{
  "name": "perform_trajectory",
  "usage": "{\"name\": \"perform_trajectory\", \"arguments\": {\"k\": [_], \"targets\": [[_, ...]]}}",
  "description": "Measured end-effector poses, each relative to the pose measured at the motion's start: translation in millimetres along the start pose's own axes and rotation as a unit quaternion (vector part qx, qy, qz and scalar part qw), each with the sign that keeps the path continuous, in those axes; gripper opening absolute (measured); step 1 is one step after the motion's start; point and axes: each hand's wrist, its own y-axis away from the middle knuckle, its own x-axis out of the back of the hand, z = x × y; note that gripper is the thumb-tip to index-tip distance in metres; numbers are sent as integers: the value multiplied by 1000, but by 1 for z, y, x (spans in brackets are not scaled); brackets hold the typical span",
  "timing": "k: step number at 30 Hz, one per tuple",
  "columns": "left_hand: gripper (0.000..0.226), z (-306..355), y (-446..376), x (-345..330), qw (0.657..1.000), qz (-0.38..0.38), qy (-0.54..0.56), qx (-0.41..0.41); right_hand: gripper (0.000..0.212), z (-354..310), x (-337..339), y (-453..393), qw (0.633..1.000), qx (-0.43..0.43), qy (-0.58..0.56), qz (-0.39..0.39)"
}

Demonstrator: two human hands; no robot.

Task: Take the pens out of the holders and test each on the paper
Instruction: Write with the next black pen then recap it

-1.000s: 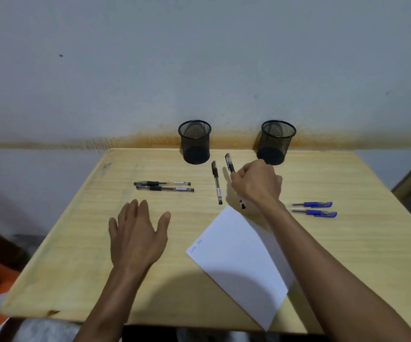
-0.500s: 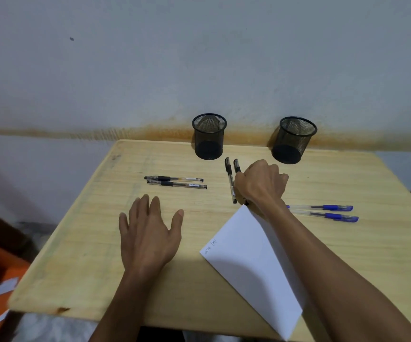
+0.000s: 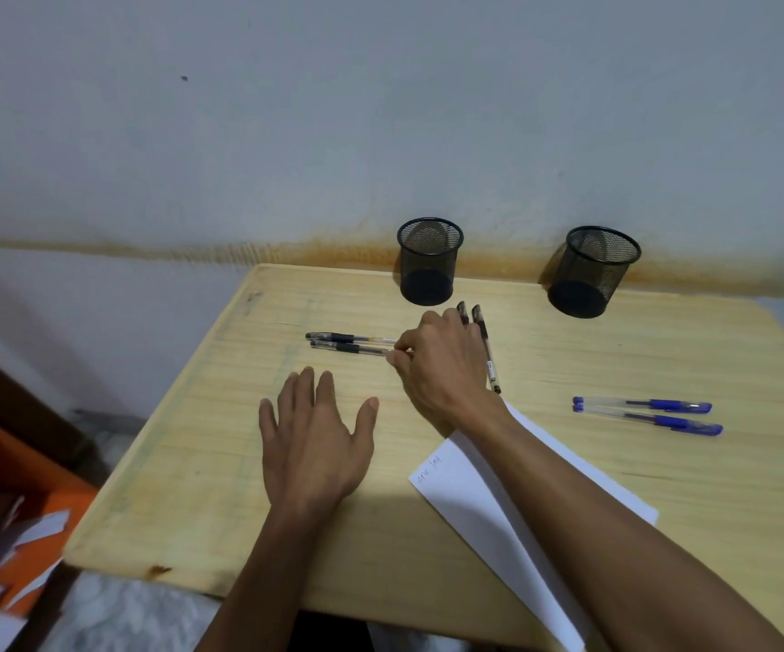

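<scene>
right hand [image 3: 442,364] pinching near black pen [image 3: 350,348] | left hand [image 3: 315,435] flat, splayed | right hand hides part of black pen pair [image 3: 488,355] | mesh holders [image 3: 429,261] behind

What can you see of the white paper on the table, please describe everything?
The white paper is a single plain sheet lying flat on the wooden table, turned diagonally, with its near end reaching the table's front edge. A few small handwritten marks sit near its left corner. The right forearm crosses above it and hides its middle; whether they touch cannot be told.
</scene>
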Motion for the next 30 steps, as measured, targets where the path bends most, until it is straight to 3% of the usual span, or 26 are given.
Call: {"name": "perform_trajectory", "arguments": {"k": [10, 13, 16, 21, 24, 28, 30], "targets": [[74, -1, -1, -1, 1000, 20, 21, 5, 24, 3, 2, 12, 998, 37, 48, -8], [75, -2, 1, -2, 995, 54, 79, 0, 23, 11, 21, 27, 999, 29, 7, -23], [68, -3, 2, 0, 979, 119, 153, -61, 18, 30, 47, 42, 990, -24, -118, -67], [44, 12, 8, 4, 948, 196, 124, -217, 14, 57, 93, 71, 964, -34, -258, -63], [15, 26, 14, 10, 930, 207, 164, -256, 13, 64, 110, 83, 926, -68, -371, -35], [10, 47, 19, 23, 914, 186, 232, -277, 18, 64, 120, 97, 828, -130, -545, 16], [10, 59, 23, 29, 906, 172, 243, -299, 23, 55, 113, 103, 834, -130, -536, 5]]}}
